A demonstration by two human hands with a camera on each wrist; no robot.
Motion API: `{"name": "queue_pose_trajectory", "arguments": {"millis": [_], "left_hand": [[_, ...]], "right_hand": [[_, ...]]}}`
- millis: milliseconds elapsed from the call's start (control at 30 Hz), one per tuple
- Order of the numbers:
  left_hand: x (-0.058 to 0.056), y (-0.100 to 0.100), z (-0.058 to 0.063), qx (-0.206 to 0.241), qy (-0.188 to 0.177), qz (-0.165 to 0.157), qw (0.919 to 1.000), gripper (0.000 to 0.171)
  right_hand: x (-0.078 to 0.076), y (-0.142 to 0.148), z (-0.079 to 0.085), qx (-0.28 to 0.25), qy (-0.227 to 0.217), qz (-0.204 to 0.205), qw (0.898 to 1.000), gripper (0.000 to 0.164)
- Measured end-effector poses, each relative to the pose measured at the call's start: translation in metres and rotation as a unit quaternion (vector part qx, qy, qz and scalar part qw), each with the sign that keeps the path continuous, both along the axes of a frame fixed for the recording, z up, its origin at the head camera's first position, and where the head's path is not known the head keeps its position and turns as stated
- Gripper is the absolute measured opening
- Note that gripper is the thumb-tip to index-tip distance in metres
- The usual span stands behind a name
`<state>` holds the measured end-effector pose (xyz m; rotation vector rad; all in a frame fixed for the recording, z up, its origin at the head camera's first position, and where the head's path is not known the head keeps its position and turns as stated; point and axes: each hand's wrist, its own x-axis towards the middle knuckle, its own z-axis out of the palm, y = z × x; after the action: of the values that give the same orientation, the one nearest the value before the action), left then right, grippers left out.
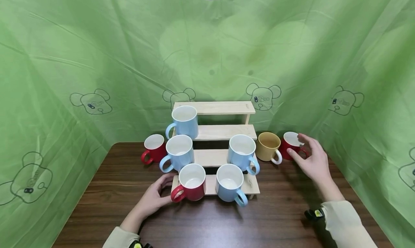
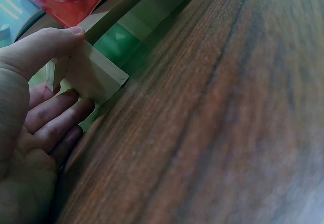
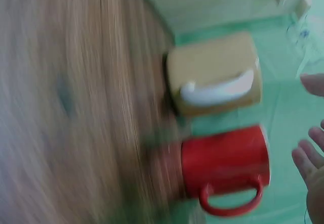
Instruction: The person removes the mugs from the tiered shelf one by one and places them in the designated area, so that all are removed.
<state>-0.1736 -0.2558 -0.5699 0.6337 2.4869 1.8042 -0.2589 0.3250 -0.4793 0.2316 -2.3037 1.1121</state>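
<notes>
your left grip (image 1: pixel 155 194) is holding the rack (image 1: pixel 227 132), your spread right grip (image 1: pixel 312 160) hovering by the rightmost red mug (image 3: pixel 228 158), likely slick, breakable, best taken by its handle (image 3: pixel 228 212).

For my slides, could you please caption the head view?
Left hand holds a tiered wooden rack of mugs; right hand open near a red mug.

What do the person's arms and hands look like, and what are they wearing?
The left hand and right hand are bare, with no gloves. The left sleeve and right sleeve are both cream and look plain. Near each wrist sits a small black gadget with a bright yellowish patch. Any writing there is too small to read.
</notes>
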Motion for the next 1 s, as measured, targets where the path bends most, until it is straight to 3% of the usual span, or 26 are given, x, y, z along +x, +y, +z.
{"name": "queue_pose_trajectory", "arguments": {"millis": [67,133,233,433,700,1000], "left_hand": [[0.001,-0.001,0.002,-0.001,-0.004,0.004,1.0,0.069],[0.001,-0.001,0.003,-0.003,-0.003,0.006,1.0,0.069],[0.001,-0.002,0.003,-0.005,0.004,0.004,1.0,0.069],[0.0,0.0,0.003,0.0,0.008,-0.001,1.0,0.07],[0.002,0.001,0.002,-0.004,-0.006,0.007,1.0,0.07],[0.001,0.001,0.003,-0.001,0.005,0.003,1.0,0.068]], "right_hand": [[0.008,-0.013,-0.002,-0.067,-0.003,0.047,0.997,0.067],[0.015,-0.026,-0.007,-0.129,-0.019,0.095,0.987,0.064],[0.025,-0.043,-0.016,-0.18,-0.057,0.142,0.972,0.06],[0.044,-0.064,-0.035,-0.178,-0.093,0.178,0.963,0.059],[0.066,-0.074,-0.048,-0.168,-0.087,0.231,0.954,0.066],[0.071,-0.082,-0.063,-0.147,-0.129,0.261,0.945,0.085]]}}
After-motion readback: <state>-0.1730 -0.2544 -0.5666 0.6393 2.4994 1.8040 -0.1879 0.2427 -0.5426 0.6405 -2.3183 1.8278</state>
